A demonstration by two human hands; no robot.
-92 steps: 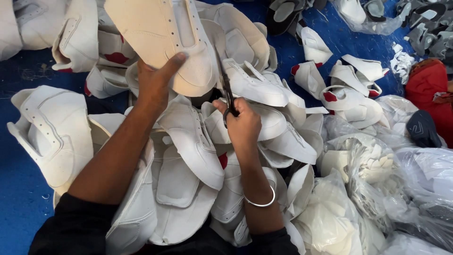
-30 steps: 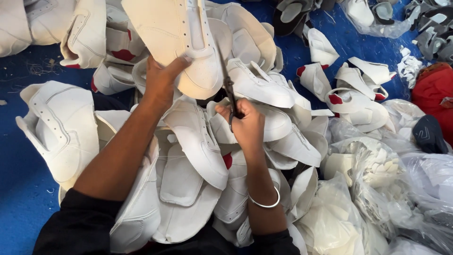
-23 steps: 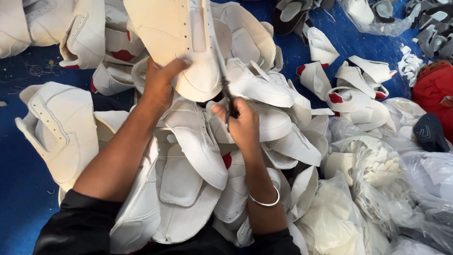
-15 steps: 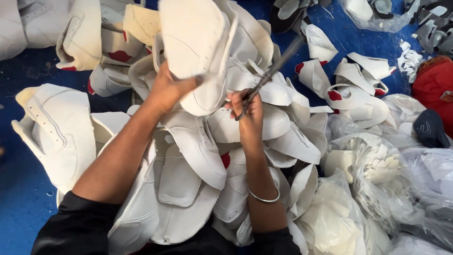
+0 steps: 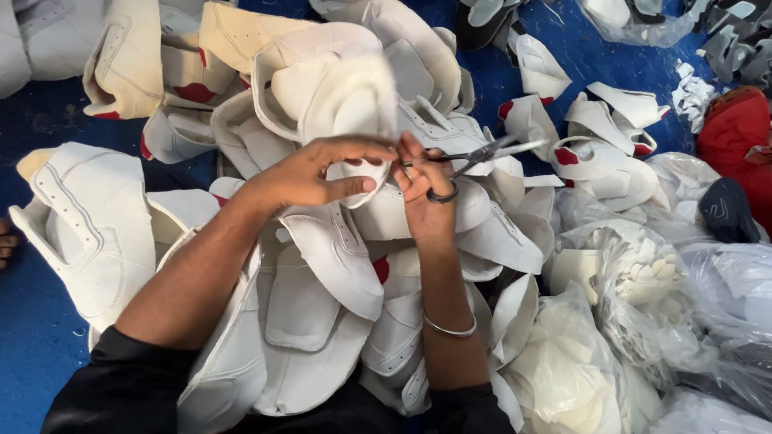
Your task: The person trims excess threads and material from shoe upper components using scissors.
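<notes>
At centre frame the left hand [image 5: 318, 173] pinched a blurred white shoe upper [image 5: 338, 96] between thumb and fingers; just right of it, touching, the right hand [image 5: 422, 193] gripped small scissors [image 5: 474, 157], blades pointing right; both sat above a pile of white uppers [image 5: 322, 297]; clear plastic bags [image 5: 643, 321] lay at lower right on the blue floor [image 5: 32, 337].

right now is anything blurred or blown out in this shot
Head view: the white shoe upper held by the left hand is motion-smeared and nearly blown out; the scissors in the right hand are sharper; lighting is even and soft, with weak shadows on the blue floor.
</notes>
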